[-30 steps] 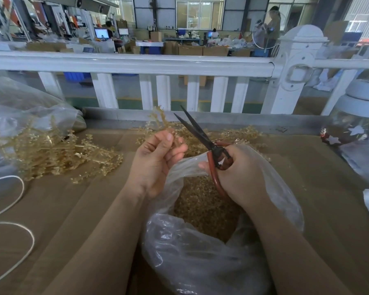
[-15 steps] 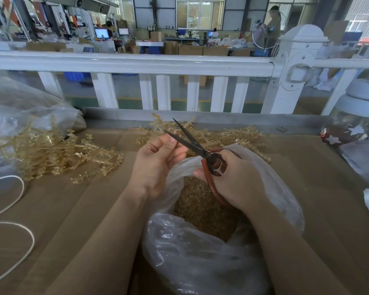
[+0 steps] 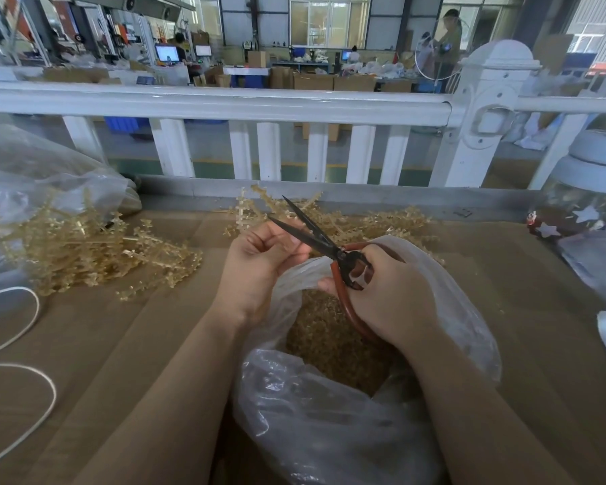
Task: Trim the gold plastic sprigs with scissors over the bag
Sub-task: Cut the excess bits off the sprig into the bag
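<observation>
Head view looks down on both forearms meeting over a clear plastic bag (image 3: 347, 414) that sits open at the near edge of the brown counter (image 3: 126, 344). Small gold trimmings (image 3: 326, 337) fill the bottom of the bag.

On the right, the right hand (image 3: 389, 292) has its grip closed round the red handles of the scissors (image 3: 329, 248), fingers curled through and over the loops. Its dark blades stand parted in a narrow V, tips pointing up and away toward the left, just above the bag's mouth.

Facing it, the left hand (image 3: 263, 260) is curled with thumb and fingertips drawn together, a narrow pinching grip right beside the lower blade. What it pinches is too small and too hidden by the fingers to make out. A gold sprig (image 3: 245, 211) rises just behind this hand, but whether the fingers hold its stem cannot be told.

More loose gold sprigs (image 3: 382, 224) lie in a heap on the counter directly beyond both hands and the bag, near the blade tips but not between them. A larger pile of sprigs (image 3: 95, 253) spreads well to the left, spilling from a second clear bag (image 3: 39, 176). White cord (image 3: 25, 372) loops at the left edge. A white railing (image 3: 224, 106) runs along the far side of the counter, and a jar with star shapes (image 3: 581, 204) stands at far right.
</observation>
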